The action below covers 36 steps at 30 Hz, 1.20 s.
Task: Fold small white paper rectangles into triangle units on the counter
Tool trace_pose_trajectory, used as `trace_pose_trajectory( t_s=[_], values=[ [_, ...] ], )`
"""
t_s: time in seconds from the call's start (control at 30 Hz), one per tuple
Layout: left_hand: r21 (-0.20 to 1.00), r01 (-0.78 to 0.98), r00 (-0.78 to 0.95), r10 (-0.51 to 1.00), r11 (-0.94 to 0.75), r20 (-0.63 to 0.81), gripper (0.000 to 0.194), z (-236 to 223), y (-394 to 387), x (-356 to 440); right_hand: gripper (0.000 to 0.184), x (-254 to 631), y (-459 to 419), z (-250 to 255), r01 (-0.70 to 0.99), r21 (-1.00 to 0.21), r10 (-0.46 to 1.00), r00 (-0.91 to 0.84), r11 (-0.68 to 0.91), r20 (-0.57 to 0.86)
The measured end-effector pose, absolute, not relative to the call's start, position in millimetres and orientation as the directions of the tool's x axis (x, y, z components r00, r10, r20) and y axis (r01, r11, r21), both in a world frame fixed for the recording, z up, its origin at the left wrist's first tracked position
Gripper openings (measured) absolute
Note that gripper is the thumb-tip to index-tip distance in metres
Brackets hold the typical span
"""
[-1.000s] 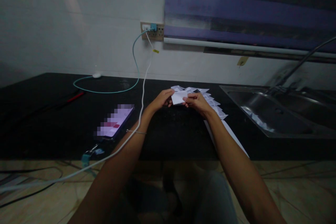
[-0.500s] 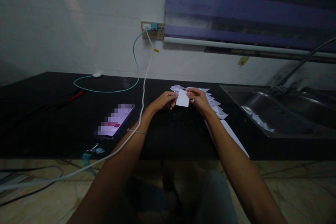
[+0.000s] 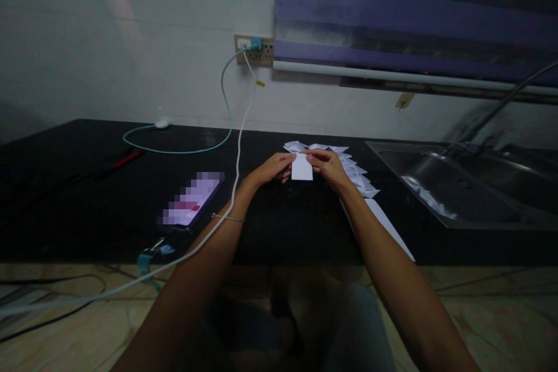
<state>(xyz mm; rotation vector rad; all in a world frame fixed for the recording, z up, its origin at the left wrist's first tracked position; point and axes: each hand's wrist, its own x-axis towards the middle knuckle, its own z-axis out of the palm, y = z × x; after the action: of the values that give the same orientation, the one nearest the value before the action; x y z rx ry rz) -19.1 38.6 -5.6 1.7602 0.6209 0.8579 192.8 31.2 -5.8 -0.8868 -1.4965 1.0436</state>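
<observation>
Between my two hands, above the black countertop, is a small white piece of paper, roughly rectangular. My left hand pinches its left edge near the top, thumb on the face toward me. On the other side my right hand grips the upper right edge with thumb and fingers. Several folded white paper pieces lie in overlapping rows just behind and right of my right hand. A stack of flat white paper rests beside my right forearm, partly hidden by it.
Left of my left forearm lies a phone with a lit, blurred screen. A white cable runs from the wall socket across that forearm. A teal cable loops behind. The steel sink is at the right.
The white piece of paper has turned from slightly tilted to nearly straight and sits a little lower. Both hands keep hold of it, with the right fingers shifted slightly left along its top.
</observation>
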Motion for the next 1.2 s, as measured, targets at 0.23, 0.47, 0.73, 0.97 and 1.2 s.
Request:
trace_pose_trajectory(
  t_s=[0.23, 0.47, 0.73, 0.97, 1.2],
  values=[
    [0.905, 0.141, 0.535, 0.800, -0.401, 0.272, 0.053, -8, 40, -17, 0.035, 190, 29, -5, 0.051, -0.925, 0.913, -0.185, 0.378, 0.363],
    [0.929, 0.127, 0.202, 0.926, -0.348, 0.320, 0.040, -3, 49, -15, 0.051, 187, 29, -3, 0.039, -0.909, 0.903, -0.140, 0.414, 0.406],
    [0.945, 0.071, 0.563, 0.795, -0.319, 0.226, 0.024, -3, 43, -23, 0.038, 192, 37, -9, 0.173, -0.849, 0.866, -0.049, 0.499, 0.498],
    [0.951, 0.088, 0.672, 0.722, -0.296, 0.163, 0.038, -12, 40, -17, 0.036, 186, 33, -9, 0.273, -0.790, 0.833, -0.097, 0.549, 0.545],
    [0.949, 0.084, 0.642, 0.745, -0.305, 0.183, 0.048, -18, 45, -13, 0.012, 179, 25, -7, 0.381, -0.692, 0.772, -0.100, 0.613, 0.628]
  ],
)
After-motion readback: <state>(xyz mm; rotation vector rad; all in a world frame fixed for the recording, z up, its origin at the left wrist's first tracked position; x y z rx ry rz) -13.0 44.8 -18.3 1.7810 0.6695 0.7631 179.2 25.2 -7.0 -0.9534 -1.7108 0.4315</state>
